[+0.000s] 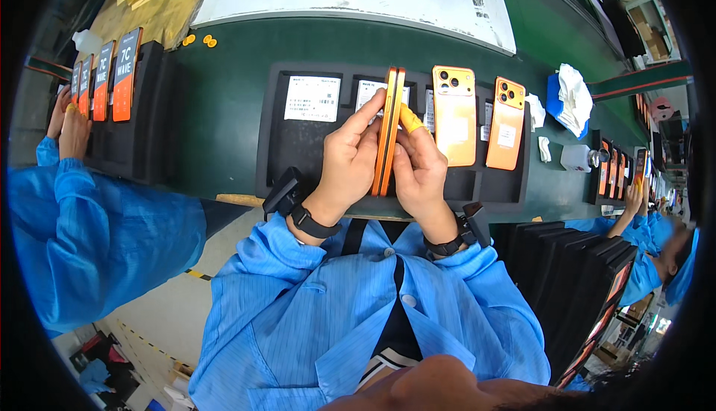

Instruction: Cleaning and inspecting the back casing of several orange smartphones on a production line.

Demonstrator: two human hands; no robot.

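Observation:
Two orange smartphones [385,139] stand on edge, pressed together side by side, above the black foam tray [302,154]. My left hand [344,159] grips them from the left, its index finger reaching up along the side. From the right, my right hand [424,174] closes on the same pair; a yellow finger cot [409,119] covers one of its fingertips. In the tray's right part lie two more orange phones, a larger one [455,116] and a smaller one [505,124], both camera side up. White printed labels [312,98] show in the tray's compartments.
Crumpled white tissue [573,101] sits in a blue holder right of the tray, near a clear bottle [575,158]. Black trays [570,269] are stacked at my right. Co-workers stand on both sides; boxed phones [125,75] stand at the left. Orange finger cots [210,41] lie behind.

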